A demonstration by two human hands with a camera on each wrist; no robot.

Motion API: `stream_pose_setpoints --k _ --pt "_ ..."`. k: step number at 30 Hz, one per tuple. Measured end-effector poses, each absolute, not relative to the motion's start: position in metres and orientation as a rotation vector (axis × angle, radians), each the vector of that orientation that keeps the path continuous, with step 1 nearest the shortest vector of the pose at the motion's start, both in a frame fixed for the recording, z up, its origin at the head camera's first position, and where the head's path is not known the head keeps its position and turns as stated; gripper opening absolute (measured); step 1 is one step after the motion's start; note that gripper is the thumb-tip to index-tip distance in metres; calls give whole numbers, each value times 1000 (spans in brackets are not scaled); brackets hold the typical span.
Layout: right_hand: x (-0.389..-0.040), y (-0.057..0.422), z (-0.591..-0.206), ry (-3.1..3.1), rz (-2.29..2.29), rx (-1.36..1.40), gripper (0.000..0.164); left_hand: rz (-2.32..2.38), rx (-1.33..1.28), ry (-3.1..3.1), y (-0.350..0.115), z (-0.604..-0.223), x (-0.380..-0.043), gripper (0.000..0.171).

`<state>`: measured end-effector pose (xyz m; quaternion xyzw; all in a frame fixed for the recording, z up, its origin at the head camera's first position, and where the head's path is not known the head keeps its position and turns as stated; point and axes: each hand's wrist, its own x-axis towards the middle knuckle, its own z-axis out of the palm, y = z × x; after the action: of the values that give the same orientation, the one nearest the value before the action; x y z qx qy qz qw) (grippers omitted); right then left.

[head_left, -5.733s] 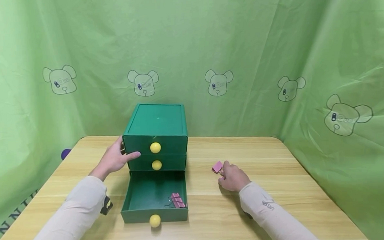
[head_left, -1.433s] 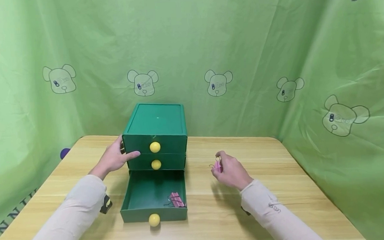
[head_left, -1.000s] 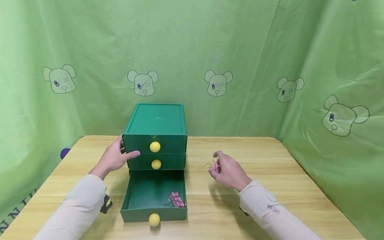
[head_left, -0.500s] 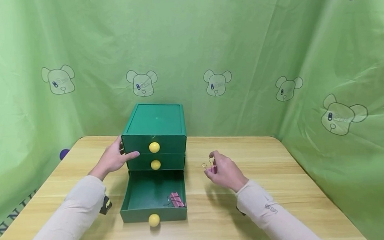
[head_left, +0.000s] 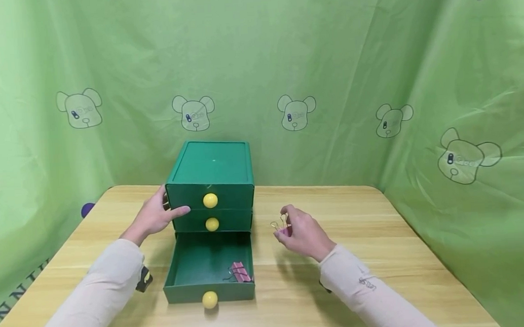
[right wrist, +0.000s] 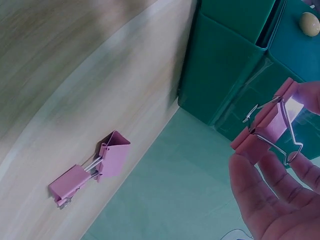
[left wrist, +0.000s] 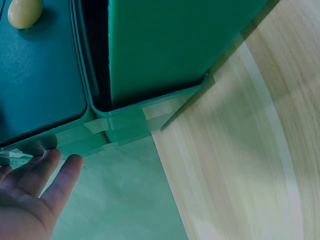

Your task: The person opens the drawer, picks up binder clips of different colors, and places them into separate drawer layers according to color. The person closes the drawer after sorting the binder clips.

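My left hand (head_left: 151,216) rests at the left front corner of a green three-drawer box (head_left: 215,163). Its thumb lies against the front, while the fingers (left wrist: 62,175) touch the side. My right hand (head_left: 305,233) pinches a pink binder clip (right wrist: 272,120) by its body above the table, right of the box; the wire handles spread outward. The bottom drawer (head_left: 208,292) is pulled out, with a pink binder clip (head_left: 240,272) at its front right. On the table, the right wrist view has two more pink binder clips (right wrist: 114,156), close together; the head view does not show them.
The upper two drawers, with yellow knobs (head_left: 210,201), are pushed in. Another yellow knob (head_left: 210,300) sticks out from the bottom drawer. Green printed curtains (head_left: 247,60) surround the wooden table (head_left: 335,206) at the back and sides.
My right hand has moved left toward the box with the binder clip, which has turned so its handles point up and left. My left hand and the drawers stay put.
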<state>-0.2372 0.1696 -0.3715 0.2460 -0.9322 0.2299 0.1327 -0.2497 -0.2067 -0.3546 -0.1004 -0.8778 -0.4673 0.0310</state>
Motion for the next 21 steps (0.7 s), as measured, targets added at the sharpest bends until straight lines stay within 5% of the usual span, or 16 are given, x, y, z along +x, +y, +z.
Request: stream_pose_setpoints --k 21 --pt "-233 158 -370 -2704 701 742 42 -1449 -306 -2706 -207 -355 -250 96"
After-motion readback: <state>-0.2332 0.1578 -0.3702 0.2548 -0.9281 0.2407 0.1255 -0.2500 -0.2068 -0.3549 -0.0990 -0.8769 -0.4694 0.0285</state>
